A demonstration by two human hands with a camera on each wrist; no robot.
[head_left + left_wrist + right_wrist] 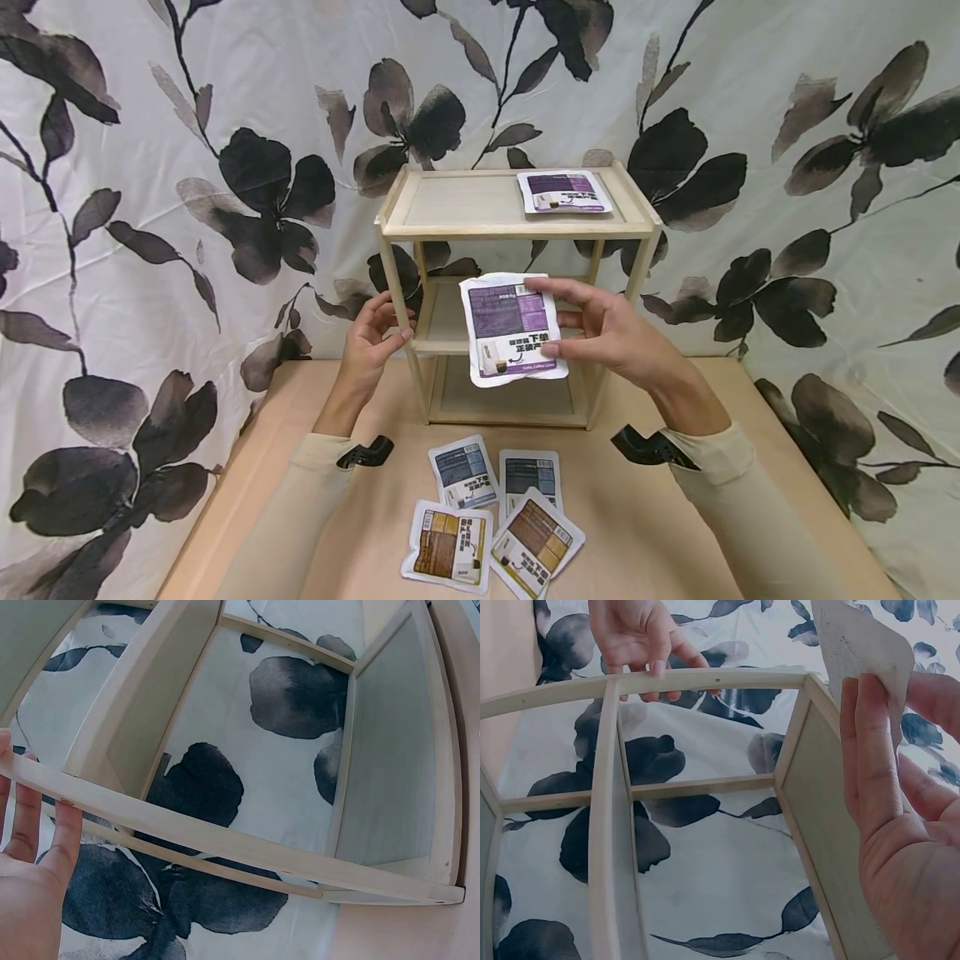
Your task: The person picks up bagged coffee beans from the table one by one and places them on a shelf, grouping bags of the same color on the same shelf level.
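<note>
A small three-tier wooden shelf rack [480, 231] stands on the table. My left hand [367, 333] holds its front left post [394, 283], thumb in front and fingers behind; the left wrist view shows the fingers [66, 836] reaching past the post. My right hand [611, 333] pinches a white-edged purple packet [506, 321] by its right side, upright before the middle tier, printed face toward me. From the right wrist view its plain pale back [870, 645] shows, with fingers lying flat along it. Another purple packet [564, 193] lies at the right of the top tier.
In front of the rack lie two blue-grey packets [464, 473] and some brown-and-yellow packets [447, 546], those at right overlapping. A floral cloth [262, 308] hangs behind the table [675, 517]. Each wrist wears a black camera mount [367, 452].
</note>
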